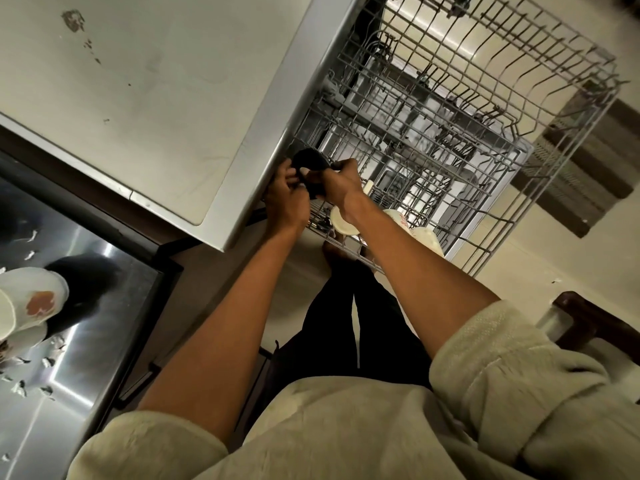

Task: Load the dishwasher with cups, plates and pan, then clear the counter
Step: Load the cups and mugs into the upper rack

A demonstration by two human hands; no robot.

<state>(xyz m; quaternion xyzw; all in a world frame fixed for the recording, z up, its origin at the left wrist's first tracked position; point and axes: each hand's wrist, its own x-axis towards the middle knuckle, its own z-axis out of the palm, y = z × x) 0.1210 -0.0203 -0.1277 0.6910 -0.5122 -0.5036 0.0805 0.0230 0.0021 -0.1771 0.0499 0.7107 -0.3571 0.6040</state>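
Both my hands meet at the near left corner of the pulled-out upper dishwasher rack [540,157]. Between them is a black cup [309,160], held over the rack wires. My left hand [286,195] grips its left side and my right hand [337,183] curls round its right side. Below my right wrist a white cup [341,225] lies in the rack, and two more white cups [424,237] with red print sit beside it. In the sink at the left are a white plate [38,299] with an orange stain and a dark pan [86,285].
The pale counter [138,98] runs along the rack's left side, with crumbs at its far end. The steel sink [86,341] holds food scraps. A striped mat [581,157] lies on the floor to the right, and a dark wooden chair [595,327] stands near my right elbow.
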